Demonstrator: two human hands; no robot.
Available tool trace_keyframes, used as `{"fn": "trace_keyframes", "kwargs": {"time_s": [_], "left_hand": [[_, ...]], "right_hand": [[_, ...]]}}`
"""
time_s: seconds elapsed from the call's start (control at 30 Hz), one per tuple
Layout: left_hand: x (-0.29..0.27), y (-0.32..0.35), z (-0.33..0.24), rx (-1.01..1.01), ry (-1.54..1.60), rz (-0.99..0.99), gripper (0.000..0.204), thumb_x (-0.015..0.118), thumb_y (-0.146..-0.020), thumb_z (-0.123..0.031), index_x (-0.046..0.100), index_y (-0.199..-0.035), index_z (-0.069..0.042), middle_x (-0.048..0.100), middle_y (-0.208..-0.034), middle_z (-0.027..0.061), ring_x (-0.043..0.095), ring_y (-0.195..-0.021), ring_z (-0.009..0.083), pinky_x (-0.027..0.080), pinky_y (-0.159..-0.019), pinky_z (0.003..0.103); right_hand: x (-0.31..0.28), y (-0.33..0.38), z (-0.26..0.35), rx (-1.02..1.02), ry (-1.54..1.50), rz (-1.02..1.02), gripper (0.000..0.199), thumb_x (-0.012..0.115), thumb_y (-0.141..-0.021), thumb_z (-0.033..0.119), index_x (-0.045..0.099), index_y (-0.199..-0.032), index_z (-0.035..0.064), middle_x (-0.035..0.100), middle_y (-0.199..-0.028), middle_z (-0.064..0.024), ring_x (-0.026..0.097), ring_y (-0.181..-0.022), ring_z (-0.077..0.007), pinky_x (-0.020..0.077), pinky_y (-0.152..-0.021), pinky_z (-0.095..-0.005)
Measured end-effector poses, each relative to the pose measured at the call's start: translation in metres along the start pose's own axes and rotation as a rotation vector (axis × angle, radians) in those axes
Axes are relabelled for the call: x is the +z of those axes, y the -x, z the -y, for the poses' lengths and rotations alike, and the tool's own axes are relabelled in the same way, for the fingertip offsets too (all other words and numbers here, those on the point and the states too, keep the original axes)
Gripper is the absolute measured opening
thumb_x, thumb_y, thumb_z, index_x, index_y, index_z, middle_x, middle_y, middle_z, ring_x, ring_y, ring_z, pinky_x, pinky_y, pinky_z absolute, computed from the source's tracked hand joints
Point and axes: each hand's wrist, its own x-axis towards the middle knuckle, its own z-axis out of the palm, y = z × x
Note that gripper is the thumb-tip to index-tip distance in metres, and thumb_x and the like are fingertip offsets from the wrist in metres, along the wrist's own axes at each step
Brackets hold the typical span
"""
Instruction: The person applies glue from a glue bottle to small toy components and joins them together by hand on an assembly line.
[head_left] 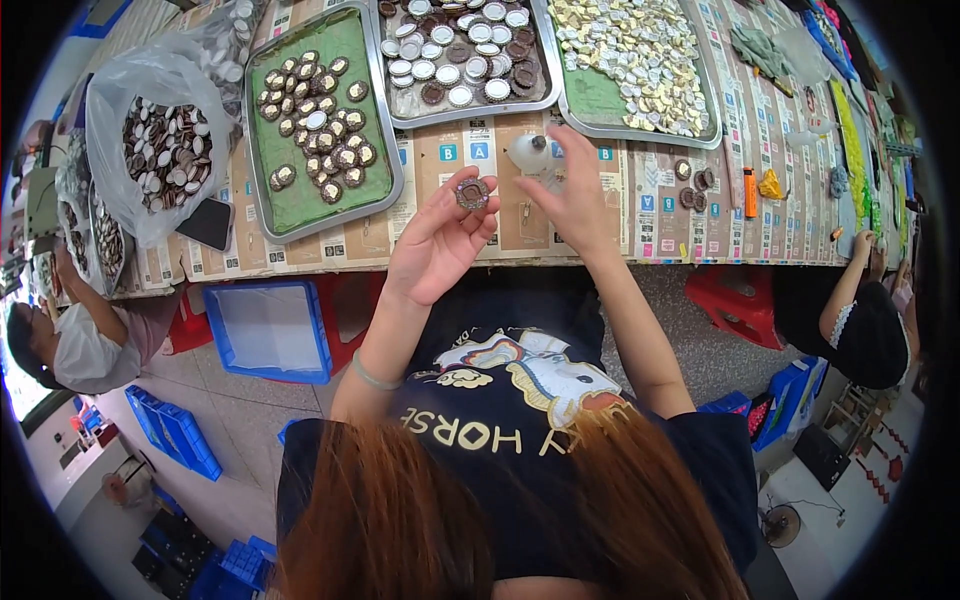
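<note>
My left hand (440, 235) pinches a small round brown cap with a fluted rim (471, 194), its hollow side toward me, above the table's front edge. My right hand (578, 200) has its thumb and fingers spread around a small translucent white squeeze bottle (524, 154) with a dark tip. Whether the fingers touch the bottle is hard to see; they are not closed on it. Left of my hands, a green-lined metal tray (262, 190) holds many brown caps with shiny gold pieces on them.
Behind my hands stand a tray (400, 122) of white and brown caps and a green-lined tray (590, 105) of small gold pieces. To the left are a plastic bag (105, 115) of caps and a phone (208, 224); to the right, several loose caps (687, 198) and an orange tool (750, 192). People sit on both sides.
</note>
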Motion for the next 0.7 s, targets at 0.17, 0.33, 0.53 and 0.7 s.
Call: {"fn": "trace_keyframes", "kwargs": {"time_s": [0.17,0.33,0.53,0.7], "left_hand": [[0.001,0.001,-0.005,-0.017,0.040,-0.003,0.033,0.042,-0.087,-0.016,0.039,-0.117,-0.002,0.046,-0.113,0.0156,0.050,-0.098,0.0214,0.042,-0.084,0.031],[-0.006,0.002,-0.010,-0.019,0.064,-0.002,0.034,0.042,-0.087,-0.017,0.039,-0.117,-0.002,0.048,-0.111,0.0142,0.051,-0.096,0.0204,0.042,-0.084,0.030],[-0.008,-0.002,-0.007,-0.032,0.028,-0.019,0.034,0.042,-0.087,-0.018,0.039,-0.117,-0.002,0.049,-0.109,0.0131,0.052,-0.093,0.0184,0.042,-0.083,0.030],[-0.008,0.000,-0.007,-0.034,0.018,-0.011,0.034,0.042,-0.087,-0.019,0.039,-0.117,-0.002,0.051,-0.107,0.0125,0.052,-0.092,0.0182,0.042,-0.083,0.030]], "right_hand": [[0.006,-0.002,-0.001,0.428,-0.786,0.211,0.039,0.059,-0.074,0.009,0.044,-0.107,-0.0035,0.055,-0.098,-0.0098,0.052,-0.092,-0.0176,0.0404,-0.081,-0.0282],[-0.039,-0.005,0.046,0.486,-0.769,0.237,0.037,0.062,-0.072,0.004,0.046,-0.105,-0.0007,0.053,-0.097,-0.0072,0.055,-0.082,-0.0132,0.0447,-0.070,-0.0226],[-0.048,0.002,0.059,0.195,-0.721,0.057,0.037,0.072,-0.062,0.004,0.049,-0.091,0.0018,0.053,-0.085,-0.0052,0.052,-0.079,-0.0120,0.0434,-0.069,-0.0244],[-0.045,0.003,0.062,0.012,-0.503,0.056,0.039,0.075,-0.060,0.011,0.050,-0.089,0.0023,0.053,-0.082,-0.0076,0.053,-0.076,-0.0155,0.0430,-0.066,-0.0257]]}}
